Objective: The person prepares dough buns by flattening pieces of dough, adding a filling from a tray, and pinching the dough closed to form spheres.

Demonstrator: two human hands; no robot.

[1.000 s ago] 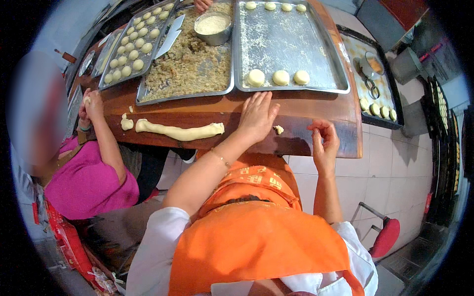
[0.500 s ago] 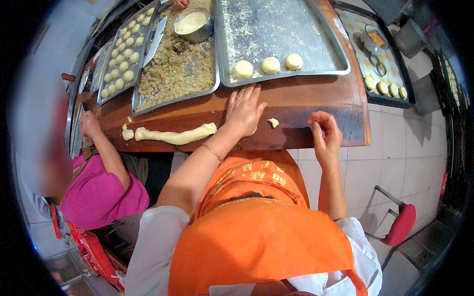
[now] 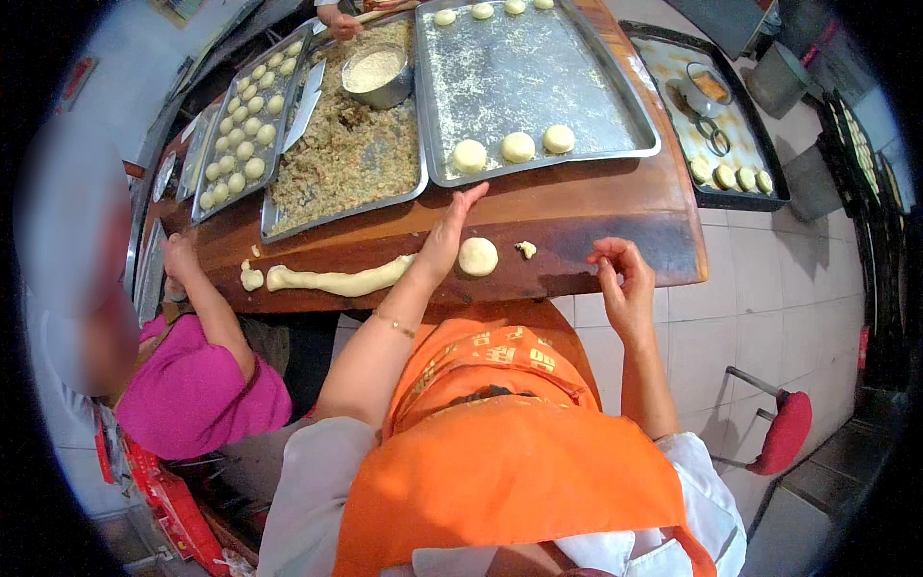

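A flattened round of pale dough [image 3: 478,257] lies near the front edge of the wooden table. Just left of it my left hand [image 3: 446,236] stands on its edge, fingers stretched out, holding nothing. A long dough rope [image 3: 336,280] runs leftward from beneath my left wrist, with a small dough lump [image 3: 252,278] beyond its left end. To the right of the round sits a dough scrap [image 3: 526,250]. My right hand [image 3: 625,282] hovers at the table's front right edge, fingers loosely curled and thumb apart, with nothing visible in it.
Dough rounds sit on a floury metal tray [image 3: 567,165]. Left of it, a tray of crumbly filling [image 3: 327,213] carries a metal bowl [image 3: 377,77]. A tray of dough balls [image 3: 200,216] lies farther left. A co-worker's arm [image 3: 216,313] reaches the table; a red stool [image 3: 784,433] stands right.
My left hand has lifted off the dough and tilted onto its edge to the left, uncovering the flattened round. The view has shifted slightly; my right hand stays curled at the table edge.
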